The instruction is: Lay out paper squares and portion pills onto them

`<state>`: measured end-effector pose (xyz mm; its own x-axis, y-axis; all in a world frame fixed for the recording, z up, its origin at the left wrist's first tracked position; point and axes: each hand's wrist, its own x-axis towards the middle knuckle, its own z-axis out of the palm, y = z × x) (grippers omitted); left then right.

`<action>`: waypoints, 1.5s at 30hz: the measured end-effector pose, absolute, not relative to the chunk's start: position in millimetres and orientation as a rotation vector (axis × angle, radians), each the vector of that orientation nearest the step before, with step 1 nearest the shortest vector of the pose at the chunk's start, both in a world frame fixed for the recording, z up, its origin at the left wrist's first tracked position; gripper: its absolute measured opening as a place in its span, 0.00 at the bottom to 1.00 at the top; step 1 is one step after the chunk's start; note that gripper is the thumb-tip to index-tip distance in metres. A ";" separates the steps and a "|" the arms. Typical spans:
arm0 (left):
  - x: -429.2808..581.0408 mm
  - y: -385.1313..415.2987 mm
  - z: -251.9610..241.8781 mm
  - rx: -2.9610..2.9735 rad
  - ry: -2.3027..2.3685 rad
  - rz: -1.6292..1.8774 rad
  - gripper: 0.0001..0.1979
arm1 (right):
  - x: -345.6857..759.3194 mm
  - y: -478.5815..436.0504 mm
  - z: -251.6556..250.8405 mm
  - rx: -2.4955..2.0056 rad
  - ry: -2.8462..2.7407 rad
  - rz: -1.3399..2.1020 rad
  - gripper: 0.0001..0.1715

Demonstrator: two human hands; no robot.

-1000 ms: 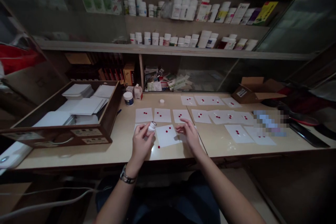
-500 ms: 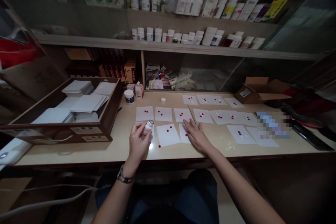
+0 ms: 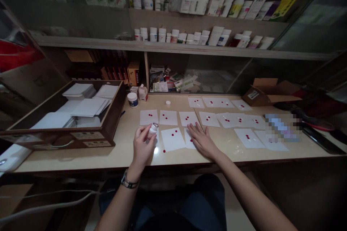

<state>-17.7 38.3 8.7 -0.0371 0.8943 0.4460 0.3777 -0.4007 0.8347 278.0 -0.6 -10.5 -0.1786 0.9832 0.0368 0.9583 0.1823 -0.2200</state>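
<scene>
My left hand (image 3: 143,142) grips a small white pill bottle (image 3: 153,129), uncapped and tilted, above the near edge of the desk. My right hand (image 3: 202,140) lies with fingers spread over a paper square (image 3: 189,142) and hides part of it. Between the hands is another paper square (image 3: 172,143) bearing two red tablets (image 3: 174,133). One loose red tablet (image 3: 164,151) rests just off its lower left corner. More paper squares (image 3: 148,120) form rows on the desk, with red tablets on them and white ones on several. A white cap (image 3: 168,103) sits behind the rows.
At left stands a wooden drawer (image 3: 110,130) full of paper stacks. A white jar (image 3: 132,100) with a blue label and small boxes (image 3: 143,93) are beside it. An open carton (image 3: 261,94) and a dark phone-like object (image 3: 321,139) lie right. Shelves (image 3: 173,45) of medicine bottles line the back.
My right hand has shifted very slightly left over the paper. The left hand keeps the bottle in nearly the same place, and the tablets look unchanged.
</scene>
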 end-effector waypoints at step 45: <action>-40.0 41.3 -2.6 1.558 1.437 1.590 0.20 | 255.9 4.1 21.4 -1.582 -2.070 0.024 0.19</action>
<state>-40.0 41.3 -2.6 -0.2311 0.8835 0.4074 0.3164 -0.3277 0.8902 255.9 4.1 21.4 -0.1737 0.9020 0.3953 0.8924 0.3139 -0.3242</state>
